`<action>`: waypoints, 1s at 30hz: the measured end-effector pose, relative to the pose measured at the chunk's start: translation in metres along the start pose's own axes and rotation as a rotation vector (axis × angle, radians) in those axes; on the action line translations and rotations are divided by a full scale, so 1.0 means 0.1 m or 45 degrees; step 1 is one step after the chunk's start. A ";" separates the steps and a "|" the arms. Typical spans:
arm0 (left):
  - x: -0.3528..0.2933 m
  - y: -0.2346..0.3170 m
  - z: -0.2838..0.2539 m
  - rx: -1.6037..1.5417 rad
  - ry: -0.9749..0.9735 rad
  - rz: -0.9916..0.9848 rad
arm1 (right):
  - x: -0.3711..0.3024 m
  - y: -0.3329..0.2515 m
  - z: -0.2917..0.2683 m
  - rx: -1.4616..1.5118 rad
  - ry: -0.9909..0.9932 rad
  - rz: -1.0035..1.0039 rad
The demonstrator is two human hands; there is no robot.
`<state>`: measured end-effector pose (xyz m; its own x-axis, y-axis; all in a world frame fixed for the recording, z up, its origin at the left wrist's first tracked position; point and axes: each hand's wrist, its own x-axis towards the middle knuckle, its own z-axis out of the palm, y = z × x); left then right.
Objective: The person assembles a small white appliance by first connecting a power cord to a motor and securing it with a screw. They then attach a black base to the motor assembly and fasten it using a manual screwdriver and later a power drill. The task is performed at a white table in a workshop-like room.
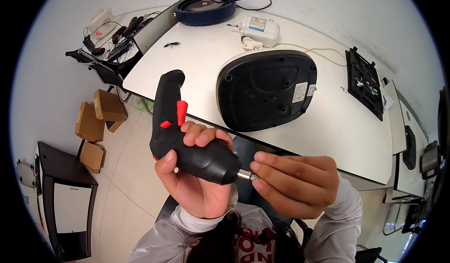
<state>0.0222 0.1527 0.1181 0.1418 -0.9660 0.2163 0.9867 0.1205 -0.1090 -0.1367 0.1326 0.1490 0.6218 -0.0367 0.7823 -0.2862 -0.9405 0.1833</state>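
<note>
My left hand [199, 188] is wrapped around the body of a black cordless screwdriver [187, 146] with a red trigger and a red switch. The tool is held in front of me with its handle pointing up and its nose toward my right hand. At the nose sits a short metal bit holder [244, 174]. The fingertips of my right hand [300, 183] pinch at the end of that holder; whatever small piece they grip is mostly hidden. Beyond my hands, a black rounded appliance base [267, 92] lies underside up on the white table [197, 61].
A white motor [260, 30] with a cord stands behind the base. A dark blue round part [205, 10] with a black cable is at the back. An open black tool case [364, 82] lies at the right. Cardboard boxes [90, 122] and a dark cabinet [70, 192] stand at left.
</note>
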 end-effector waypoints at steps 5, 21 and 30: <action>0.02 -0.03 -0.03 0.032 0.000 0.023 | -0.05 0.00 0.05 0.077 0.017 0.054; -0.06 -0.04 0.00 0.483 -0.195 0.200 | -0.36 -0.08 0.05 0.173 -0.025 0.410; 0.05 0.18 0.00 1.699 -0.637 -0.572 | -0.85 -0.20 -0.45 -0.135 -0.103 0.760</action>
<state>0.0407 0.1500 0.1172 -0.4462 -0.8350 0.3220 0.2592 0.2238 0.9395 -0.2162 0.1694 0.1057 0.3835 -0.5766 0.7214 -0.6709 -0.7108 -0.2114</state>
